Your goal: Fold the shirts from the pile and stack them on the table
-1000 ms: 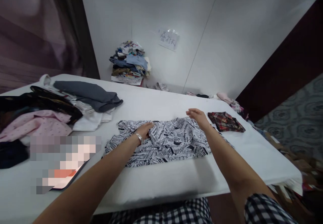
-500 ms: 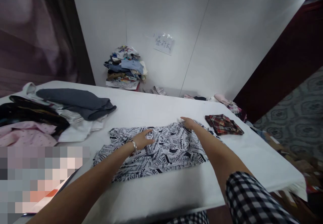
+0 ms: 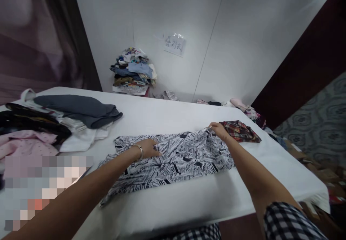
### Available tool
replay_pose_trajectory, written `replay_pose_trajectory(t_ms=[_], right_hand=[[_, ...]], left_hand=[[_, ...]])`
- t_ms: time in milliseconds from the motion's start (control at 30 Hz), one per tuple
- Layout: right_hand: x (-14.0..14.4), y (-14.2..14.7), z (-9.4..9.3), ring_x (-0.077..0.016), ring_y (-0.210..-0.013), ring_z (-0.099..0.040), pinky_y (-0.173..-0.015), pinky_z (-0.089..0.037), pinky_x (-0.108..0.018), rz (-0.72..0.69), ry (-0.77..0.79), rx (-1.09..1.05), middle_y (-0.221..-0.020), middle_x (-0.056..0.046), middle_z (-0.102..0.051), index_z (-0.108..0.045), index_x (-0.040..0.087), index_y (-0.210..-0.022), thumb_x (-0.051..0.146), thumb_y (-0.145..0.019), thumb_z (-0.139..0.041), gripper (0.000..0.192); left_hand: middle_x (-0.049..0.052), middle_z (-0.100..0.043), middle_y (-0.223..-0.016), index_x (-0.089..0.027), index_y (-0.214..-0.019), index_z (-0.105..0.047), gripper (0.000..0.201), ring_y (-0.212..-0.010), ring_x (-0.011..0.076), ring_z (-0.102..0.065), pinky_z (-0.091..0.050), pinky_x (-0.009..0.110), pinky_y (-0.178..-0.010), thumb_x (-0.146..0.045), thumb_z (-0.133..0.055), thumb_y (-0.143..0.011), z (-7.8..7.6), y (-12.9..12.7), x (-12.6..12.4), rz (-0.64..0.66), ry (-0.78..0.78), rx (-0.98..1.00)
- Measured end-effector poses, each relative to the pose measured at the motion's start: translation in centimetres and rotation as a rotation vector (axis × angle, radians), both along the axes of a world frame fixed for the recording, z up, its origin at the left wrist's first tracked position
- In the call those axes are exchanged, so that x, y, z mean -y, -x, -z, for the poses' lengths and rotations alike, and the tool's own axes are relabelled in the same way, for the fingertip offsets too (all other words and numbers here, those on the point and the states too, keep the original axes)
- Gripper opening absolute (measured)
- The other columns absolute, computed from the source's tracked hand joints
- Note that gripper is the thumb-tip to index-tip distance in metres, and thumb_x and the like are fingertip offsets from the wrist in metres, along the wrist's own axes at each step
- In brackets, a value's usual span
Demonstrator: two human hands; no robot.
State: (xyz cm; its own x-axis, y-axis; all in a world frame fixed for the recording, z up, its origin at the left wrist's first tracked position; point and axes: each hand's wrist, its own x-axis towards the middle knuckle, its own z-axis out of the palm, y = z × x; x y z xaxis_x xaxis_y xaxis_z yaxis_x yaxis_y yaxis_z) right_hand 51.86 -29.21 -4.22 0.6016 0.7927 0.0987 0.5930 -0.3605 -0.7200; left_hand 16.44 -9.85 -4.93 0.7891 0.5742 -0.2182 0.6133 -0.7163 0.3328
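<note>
A black-and-white newspaper-print shirt lies spread across the white table in front of me. My left hand rests on the left half of the shirt, thumb and fingers apart, with a bracelet on the wrist. At the shirt's far right edge, my right hand pinches the cloth and holds that corner slightly raised. Just beyond it lies a folded red plaid shirt; whether my right hand touches it, I cannot tell.
Loose clothes lie on the table's left side, among them a dark grey garment and a pink one. A tall pile of folded clothes stands behind the far edge. A handwritten sign hangs on the wall.
My right hand has moved right, drawing the far edge of the printed shirt with it toward the plaid shirt. My left hand has shifted slightly left and stays on the cloth.
</note>
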Motion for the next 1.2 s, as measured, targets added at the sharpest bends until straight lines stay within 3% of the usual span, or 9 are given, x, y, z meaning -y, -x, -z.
replay_pose_trajectory(t_ms=[100, 233, 400, 500, 600, 733, 867, 1000, 1200], right_hand=[[4.0, -0.4, -0.7, -0.0140, -0.056, -0.046, -0.058, -0.038, -0.027, 0.042, -0.106, -0.038, -0.056, 0.002, -0.054, -0.055, 0.020, -0.062, 0.032, -0.060, -0.046, 0.015], [7.2, -0.1, -0.7, -0.0123, -0.055, -0.041, -0.057, -0.035, -0.027, 0.062, -0.190, -0.068, -0.054, 0.004, -0.049, -0.055, 0.019, -0.061, 0.033, -0.057, -0.049, 0.015], [8.5, -0.5, -0.4, -0.0131, -0.058, -0.044, -0.060, -0.038, -0.027, 0.092, -0.318, -0.086, -0.060, 0.003, -0.054, -0.062, 0.018, -0.071, 0.034, -0.062, -0.054, 0.020], [7.8, -1.4, 0.1, -0.0145, -0.064, -0.050, -0.064, -0.041, -0.028, 0.084, -0.308, -0.009, -0.067, 0.001, -0.059, -0.064, 0.017, -0.079, 0.038, -0.066, -0.054, 0.026], [5.6, -2.2, 1.0, -0.0151, -0.065, -0.054, -0.063, -0.043, -0.026, 0.095, -0.132, 0.113, -0.069, 0.000, -0.062, -0.066, 0.017, -0.087, 0.036, -0.072, -0.051, 0.029], [1.8, -2.4, 2.8, -0.0166, -0.068, -0.059, -0.066, -0.045, -0.026, 0.150, 0.002, 0.190, -0.070, -0.002, -0.067, -0.069, 0.017, -0.090, 0.034, -0.076, -0.056, 0.026], [-0.2, -2.7, 4.0, -0.0206, -0.088, -0.065, -0.082, -0.047, -0.031, 0.195, 0.072, 0.247, -0.097, -0.007, -0.073, -0.068, 0.018, -0.107, 0.035, -0.082, -0.055, 0.033], [0.3, -3.3, 4.4, -0.0218, -0.113, -0.059, -0.099, -0.041, -0.031, 0.174, 0.116, 0.306, -0.123, -0.010, -0.065, -0.066, 0.016, -0.117, 0.035, -0.088, -0.049, 0.038], [2.4, -3.4, 6.0, -0.0221, -0.113, -0.059, -0.099, -0.041, -0.030, 0.135, 0.223, 0.327, -0.120, -0.008, -0.068, -0.069, 0.019, -0.114, 0.028, -0.080, -0.060, 0.036]], left_hand=[[0.017, -0.066, -0.113, -0.018, -0.091, -0.073, 0.042, -0.106, 0.0354, -0.061, -0.047, 0.042, -0.087, -0.051, -0.066, -0.066, -1.7, 0.2, 1.3, 0.165, -0.127, -0.121], [0.011, -0.064, -0.118, -0.020, -0.081, -0.070, 0.019, -0.121, 0.0302, -0.051, -0.035, 0.042, -0.104, -0.033, -0.065, -0.068, -3.8, 0.6, 2.0, 0.296, -0.280, 0.072], [0.001, -0.062, -0.071, -0.020, -0.074, -0.060, 0.030, -0.076, 0.0197, -0.060, -0.046, 0.030, -0.074, -0.050, -0.055, -0.074, -7.4, 1.7, 1.4, 0.065, -0.023, 0.304], [-0.002, -0.059, -0.065, -0.020, -0.076, -0.057, 0.040, -0.070, 0.0172, -0.057, -0.043, 0.026, -0.066, -0.059, -0.057, -0.068, -8.3, 2.1, 0.2, -0.036, 0.114, 0.409], [0.000, -0.067, -0.073, -0.019, -0.079, -0.061, 0.042, -0.078, 0.0189, -0.061, -0.046, 0.025, -0.069, -0.058, -0.058, -0.065, -6.6, 2.2, -2.1, -0.085, 0.205, 0.295], [0.006, -0.074, -0.085, -0.018, -0.075, -0.067, 0.031, -0.089, 0.0240, -0.066, -0.048, 0.027, -0.076, -0.046, -0.059, -0.063, -1.8, 2.3, -5.3, -0.279, 0.088, 0.025], [0.011, -0.073, -0.103, -0.016, -0.091, -0.070, 0.043, -0.100, 0.0275, -0.066, -0.049, 0.031, -0.085, -0.049, -0.054, -0.069, 1.2, 3.2, -6.4, -0.345, 0.050, 0.008], [0.013, -0.071, -0.112, -0.012, -0.112, -0.066, 0.054, -0.103, 0.0272, -0.065, -0.049, 0.034, -0.090, -0.044, -0.058, -0.070, 1.8, 4.2, -6.1, -0.274, 0.066, 0.061], [0.011, -0.071, -0.111, -0.014, -0.112, -0.065, 0.052, -0.108, 0.0276, -0.062, -0.048, 0.035, -0.094, -0.039, -0.063, -0.067, 0.8, 4.9, -6.2, -0.368, 0.226, 0.294]])
